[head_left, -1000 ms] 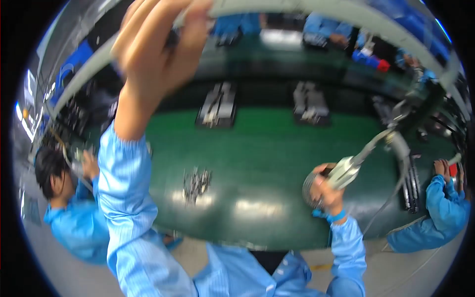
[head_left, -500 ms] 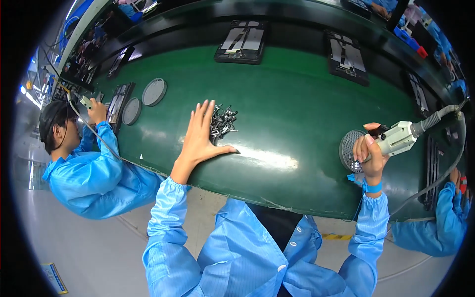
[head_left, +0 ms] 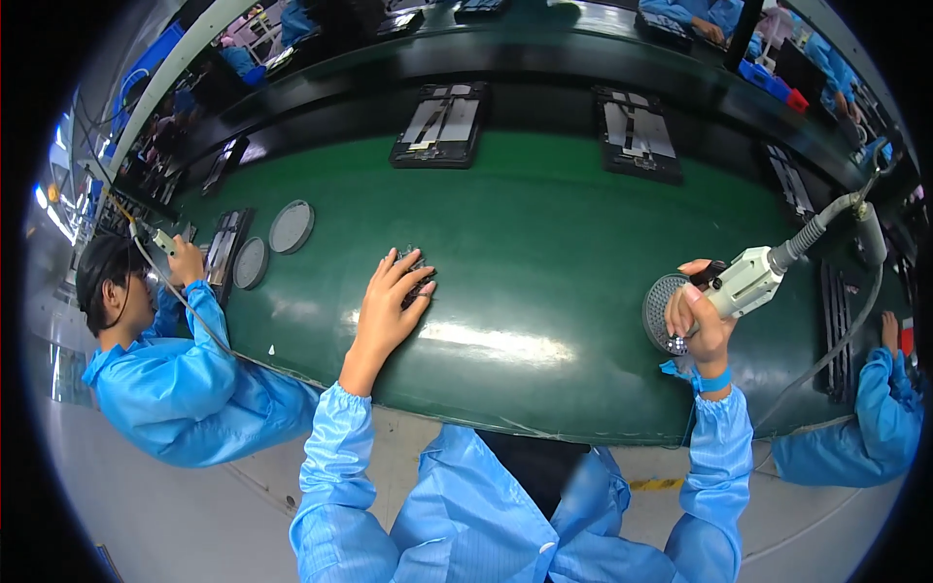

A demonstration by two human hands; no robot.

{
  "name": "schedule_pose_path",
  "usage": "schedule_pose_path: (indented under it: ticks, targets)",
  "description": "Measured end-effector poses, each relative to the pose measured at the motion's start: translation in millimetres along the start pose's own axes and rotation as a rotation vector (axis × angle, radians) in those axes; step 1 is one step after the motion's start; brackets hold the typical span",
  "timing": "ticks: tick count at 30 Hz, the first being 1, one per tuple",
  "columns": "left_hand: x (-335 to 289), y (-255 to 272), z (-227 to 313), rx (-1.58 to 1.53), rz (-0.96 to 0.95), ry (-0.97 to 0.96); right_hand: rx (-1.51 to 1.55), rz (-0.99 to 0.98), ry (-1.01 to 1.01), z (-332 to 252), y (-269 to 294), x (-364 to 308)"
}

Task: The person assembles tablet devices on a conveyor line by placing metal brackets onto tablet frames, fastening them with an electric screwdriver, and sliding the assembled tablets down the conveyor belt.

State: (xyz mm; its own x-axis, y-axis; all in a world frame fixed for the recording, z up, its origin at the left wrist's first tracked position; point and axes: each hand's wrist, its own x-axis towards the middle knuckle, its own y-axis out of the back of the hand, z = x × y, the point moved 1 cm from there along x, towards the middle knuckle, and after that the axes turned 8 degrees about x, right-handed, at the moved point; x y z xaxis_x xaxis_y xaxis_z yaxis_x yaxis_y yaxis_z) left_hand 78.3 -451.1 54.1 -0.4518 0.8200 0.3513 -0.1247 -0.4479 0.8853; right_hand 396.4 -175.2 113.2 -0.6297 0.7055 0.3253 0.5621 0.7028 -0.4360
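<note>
My left hand (head_left: 389, 306) rests palm down over a small heap of dark metal parts (head_left: 413, 258). Its fingers are slightly apart and curve over the heap, hiding most of it; I cannot make out the kind of part. In my right hand (head_left: 708, 332) is a pale electric screwdriver (head_left: 746, 284), gripped near its front end. That hand is over the near right edge of a round grey dish (head_left: 653, 309) with a pattern of holes. The driver's tip is hidden by my fingers.
Two shallow round dishes, a far one (head_left: 293, 226) and a near one (head_left: 251, 263), lie on the green table (head_left: 525, 233). Opened tablet-like devices (head_left: 439, 126) line its far side. The driver's cable (head_left: 807, 228) hangs at right. A person (head_left: 185, 360) works at left, another (head_left: 846, 442) at right.
My left hand has gone from spread beside the heap to curved over it. The right hand still holds the screwdriver by the holed dish. The whole view has shifted a little.
</note>
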Motion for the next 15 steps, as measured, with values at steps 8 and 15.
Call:
schedule_pose_path:
  ticks: [8,15]
  targets:
    - [49,51,82,0.224,0.554,-0.323,-0.013,0.016,-0.050,0,10,5]
    - [255,-64,165,-0.215,0.177,-0.023,-0.016,0.061,0.005,-6,29,4]
